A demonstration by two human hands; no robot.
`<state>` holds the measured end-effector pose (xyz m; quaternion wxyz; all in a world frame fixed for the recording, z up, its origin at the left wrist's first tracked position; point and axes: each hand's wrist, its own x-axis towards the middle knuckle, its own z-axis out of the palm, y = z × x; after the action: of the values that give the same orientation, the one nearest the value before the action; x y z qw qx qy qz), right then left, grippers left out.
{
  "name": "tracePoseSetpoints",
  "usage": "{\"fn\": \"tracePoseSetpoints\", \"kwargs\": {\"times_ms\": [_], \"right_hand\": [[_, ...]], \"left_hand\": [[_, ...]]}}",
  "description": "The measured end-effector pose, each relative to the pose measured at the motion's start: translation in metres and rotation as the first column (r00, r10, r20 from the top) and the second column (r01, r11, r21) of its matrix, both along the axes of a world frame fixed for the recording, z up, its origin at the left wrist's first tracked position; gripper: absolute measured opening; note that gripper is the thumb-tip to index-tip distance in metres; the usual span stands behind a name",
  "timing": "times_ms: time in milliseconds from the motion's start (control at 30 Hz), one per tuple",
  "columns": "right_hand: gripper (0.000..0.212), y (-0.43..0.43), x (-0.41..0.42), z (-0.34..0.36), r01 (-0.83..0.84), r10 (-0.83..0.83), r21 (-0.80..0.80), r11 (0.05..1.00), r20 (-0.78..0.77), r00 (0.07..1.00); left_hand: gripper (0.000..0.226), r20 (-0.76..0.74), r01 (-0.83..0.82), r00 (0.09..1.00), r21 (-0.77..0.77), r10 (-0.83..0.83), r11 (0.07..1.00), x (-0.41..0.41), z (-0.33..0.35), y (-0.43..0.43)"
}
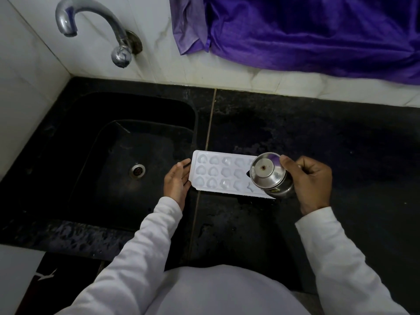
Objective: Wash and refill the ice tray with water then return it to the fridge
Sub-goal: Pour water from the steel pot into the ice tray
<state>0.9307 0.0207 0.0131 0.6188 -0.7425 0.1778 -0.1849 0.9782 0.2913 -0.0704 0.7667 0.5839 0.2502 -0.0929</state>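
Refilling: right grip point(311, 181) clasps a steel pot point(269, 176) tipped over the ice tray point(218, 173); left grip point(177, 181), fingers straight, steadies its left end. Next, probably: pour slowly, evenly.

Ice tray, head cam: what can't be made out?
- Right end of the ice tray: head view, behind the steel pot and right hand.
- Water in its cavities: too small and glary to tell.
- Mouth and contents of the steel pot: turned away, base faces camera.

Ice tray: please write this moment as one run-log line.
ice tray on counter by sink | left hand touches its end | right hand tips steel pot over it
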Motion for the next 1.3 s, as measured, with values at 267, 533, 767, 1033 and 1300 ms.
{"fn": "tracePoseSetpoints", "kwargs": {"times_ms": [267, 533, 767, 1033, 1300], "right_hand": [[0.046, -0.002, -0.0059, -0.0041, -0.025, 0.025, -0.089, 0.996, -0.005, 1.0], [0.046, -0.0024, -0.0059, -0.0062, -0.054, 0.054, -0.184, 0.981, -0.009, 0.999], [0.045, -0.0036, -0.0065, -0.0042, -0.058, 0.057, -0.194, 0.979, -0.014, 0.998], [0.045, -0.0054, -0.0086, -0.0028, -0.053, 0.052, -0.192, 0.98, -0.01, 0.999], [0.044, -0.0047, -0.0083, -0.0003, -0.054, 0.053, -0.202, 0.978, -0.007, 0.999]], "left_hand": [[0.035, 0.009, -0.001, 1.0, 0.008, 0.001, 1.0, 0.0, 0.001, -0.0007], [0.036, 0.009, -0.005, 1.0, 0.001, 0.005, 1.0, -0.0004, 0.0014, -0.0005], [0.033, 0.017, 0.001, 1.0, -0.002, -0.001, 1.0, -0.0004, -0.0009, -0.0005], [0.033, 0.017, 0.005, 1.0, 0.001, -0.005, 1.0, 0.0004, -0.0001, -0.0002], [0.036, 0.009, -0.004, 1.0, -0.006, 0.004, 1.0, 0.0003, -0.0005, 0.0]]}}
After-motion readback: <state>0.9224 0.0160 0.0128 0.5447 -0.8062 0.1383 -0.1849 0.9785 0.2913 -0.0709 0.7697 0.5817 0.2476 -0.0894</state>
